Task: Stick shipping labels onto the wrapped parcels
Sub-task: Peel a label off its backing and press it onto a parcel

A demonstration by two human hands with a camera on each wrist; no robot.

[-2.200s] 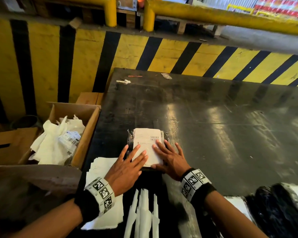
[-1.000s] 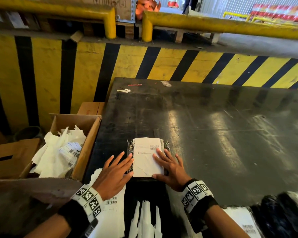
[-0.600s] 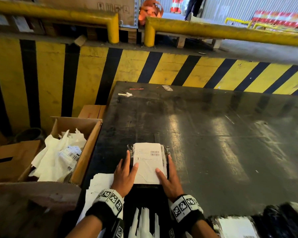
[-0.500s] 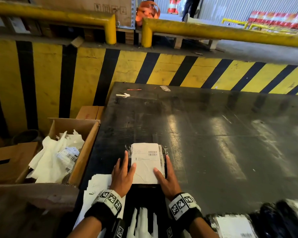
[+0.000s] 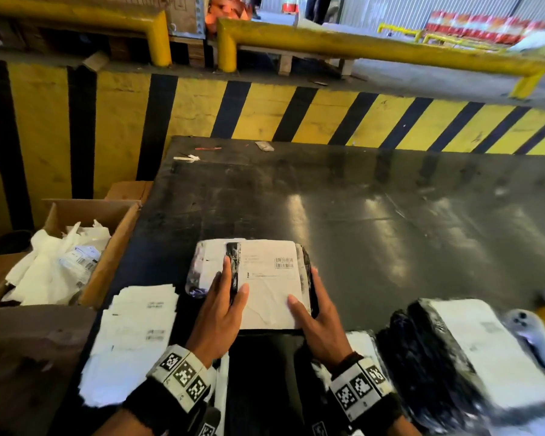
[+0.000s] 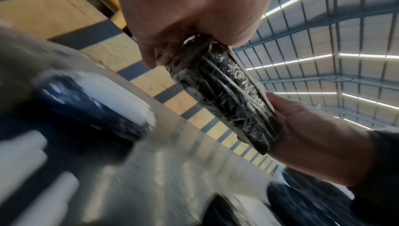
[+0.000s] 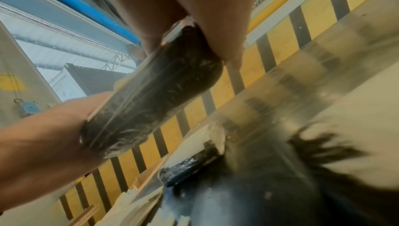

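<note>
parcel labelled, lifted off table | left hand and right hand clamp its sides, thumbs on label | done: parcels at right, seemingly | left: label stack

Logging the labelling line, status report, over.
Both hands, left hand and right hand, grip the parcel by its sides, lifted off the table. Label stuck on top. Second parcel lies under the left side.

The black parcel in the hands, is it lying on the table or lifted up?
Lifted up. Both hands grip the black parcel by its ends, with striped wall showing beneath it, clear of the table.
</note>
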